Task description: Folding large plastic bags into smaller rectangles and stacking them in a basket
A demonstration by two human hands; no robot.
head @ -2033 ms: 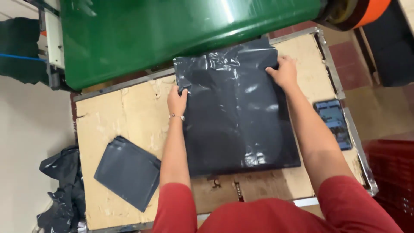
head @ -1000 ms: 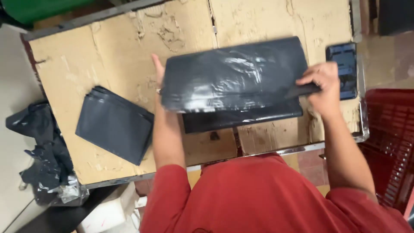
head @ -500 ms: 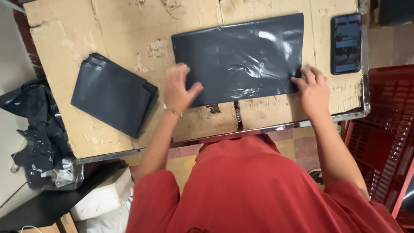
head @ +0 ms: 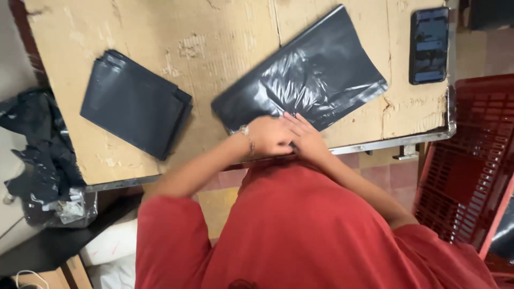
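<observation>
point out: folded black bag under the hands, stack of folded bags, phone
folded black bag (head: 313, 85), head view, on its glossy middle.
stack of folded bags (head: 134, 104), head view, on the top bag's middle.
phone (head: 429, 45), head view, on its screen.

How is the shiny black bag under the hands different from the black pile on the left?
The black bag is one crinkly, shiny sheet; the folded pile is several layers stacked, smooth and dull. The bag lies spread wide and slanted, while the pile is smaller and squarer. The left hand and right hand touch the bag's near edge; nothing touches the pile. Both are dark plastic lying flat on the worn table.
</observation>
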